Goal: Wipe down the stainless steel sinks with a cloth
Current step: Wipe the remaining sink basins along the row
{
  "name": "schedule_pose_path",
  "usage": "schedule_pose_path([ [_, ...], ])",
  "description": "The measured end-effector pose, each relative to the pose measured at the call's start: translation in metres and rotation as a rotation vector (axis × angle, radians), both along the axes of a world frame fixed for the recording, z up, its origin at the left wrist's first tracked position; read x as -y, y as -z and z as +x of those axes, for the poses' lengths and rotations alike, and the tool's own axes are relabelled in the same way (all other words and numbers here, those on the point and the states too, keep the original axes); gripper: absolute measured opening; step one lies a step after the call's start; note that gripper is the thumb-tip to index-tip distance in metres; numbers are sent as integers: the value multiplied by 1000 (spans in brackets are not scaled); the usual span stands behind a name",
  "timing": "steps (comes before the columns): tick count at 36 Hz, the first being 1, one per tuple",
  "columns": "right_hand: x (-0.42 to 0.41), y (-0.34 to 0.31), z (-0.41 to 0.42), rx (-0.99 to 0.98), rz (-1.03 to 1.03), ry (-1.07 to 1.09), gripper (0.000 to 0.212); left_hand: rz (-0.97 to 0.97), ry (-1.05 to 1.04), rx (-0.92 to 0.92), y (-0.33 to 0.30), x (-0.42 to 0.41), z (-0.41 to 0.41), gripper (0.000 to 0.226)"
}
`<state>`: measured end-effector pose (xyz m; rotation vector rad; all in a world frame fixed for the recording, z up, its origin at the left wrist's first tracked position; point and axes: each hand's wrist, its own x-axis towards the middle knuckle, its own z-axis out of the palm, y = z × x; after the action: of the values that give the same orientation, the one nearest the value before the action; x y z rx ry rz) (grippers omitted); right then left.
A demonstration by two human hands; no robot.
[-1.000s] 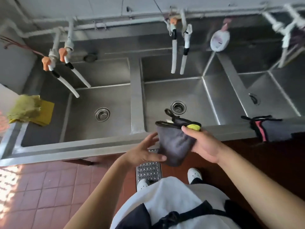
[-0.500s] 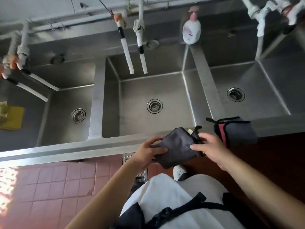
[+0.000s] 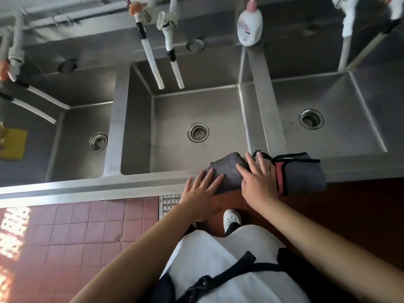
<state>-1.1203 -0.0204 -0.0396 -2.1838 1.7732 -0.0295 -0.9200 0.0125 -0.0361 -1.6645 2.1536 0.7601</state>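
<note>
A folded dark grey cloth (image 3: 228, 169) lies on the front rim (image 3: 109, 186) of the stainless steel sinks, by the middle basin (image 3: 207, 114). My left hand (image 3: 202, 192) rests flat on the cloth's left end, fingers spread. My right hand (image 3: 259, 182) lies flat over its right end, fingers apart. A second grey cloth with red and black edging (image 3: 299, 172) is draped over the rim just right of my right hand. The left basin (image 3: 83, 127) and right basin (image 3: 328, 106) flank the middle one.
White hose taps (image 3: 161, 60) hang over the middle basin. A soap pump bottle (image 3: 249, 26) stands on the divider at the back. A yellow cloth (image 3: 13, 144) lies at the far left. Red floor tiles and a drain grate (image 3: 169, 203) are below the rim.
The cloth, held up between both hands before, has come down onto the front rim. Both hands have opened flat on it. My view has shifted right.
</note>
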Motion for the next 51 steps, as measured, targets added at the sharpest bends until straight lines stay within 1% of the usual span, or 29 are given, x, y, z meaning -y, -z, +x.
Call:
schedule_pose_path([
  [2, -3, 2, 0, -46, 32, -16, 50, -18, -20, 3, 3, -9, 1, 100],
  [5, -8, 6, -2, -53, 76, -8, 52, -37, -43, -40, 3, -11, 6, 94],
  [9, -5, 1, -5, -54, 139, 4, 54, 27, -53, -108, -6, 4, 13, 84],
  [11, -5, -8, -8, -40, 147, 44, 61, 81, -78, -153, -15, 17, 18, 77],
  [14, -5, -25, -24, -36, 144, 170, 76, 120, -188, -296, -27, 35, 26, 64],
  [17, -1, -36, -53, -92, 180, 367, 82, 91, -329, -465, -33, 44, 25, 51],
  [20, 1, -38, -86, -80, 225, 654, 81, 13, -289, -527, -33, 48, 11, 49],
  [22, -1, -35, -104, 62, 242, 900, 79, -14, -209, -566, -32, 50, -6, 52],
  [25, -2, -30, -120, 381, 198, 1278, 74, -68, -46, -580, -29, 49, -37, 51],
  [27, -1, -28, -124, 629, 224, 1508, 71, -97, 68, -576, -26, 45, -59, 51],
  [29, 2, -24, -126, 866, 341, 1680, 76, -118, 174, -559, -21, 39, -77, 52],
  [31, 5, -22, -125, 1011, 444, 1744, 69, -121, 248, -503, -16, 33, -92, 57],
  [34, 10, -22, -121, 1099, 503, 1744, 54, -124, 260, -436, -9, 31, -109, 58],
  [37, 15, -28, -120, 1135, 489, 1793, 45, -126, 264, -384, -6, 37, -125, 61],
  [39, 16, -35, -121, 1227, 526, 1809, 36, -103, 268, -330, -7, 39, -138, 67],
  [40, 17, -39, -122, 1296, 570, 1774, 30, -97, 252, -319, -8, 39, -146, 71],
  [43, 20, -55, -135, 1466, 685, 1552, 7, -147, 205, -332, -17, 46, -176, 81],
  [45, 25, -68, -152, 1523, 696, 1397, 8, -162, 89, -401, -26, 51, -197, 80],
  [47, 31, -79, -172, 1537, 681, 1256, 12, -146, -110, -510, -38, 54, -214, 72],
  [48, 34, -83, -181, 1523, 678, 1187, 10, -139, -203, -569, -44, 55, -222, 67],
  [51, 44, -94, -204, 1428, 649, 955, 9, -118, -385, -690, -59, 62, -243, 43],
])
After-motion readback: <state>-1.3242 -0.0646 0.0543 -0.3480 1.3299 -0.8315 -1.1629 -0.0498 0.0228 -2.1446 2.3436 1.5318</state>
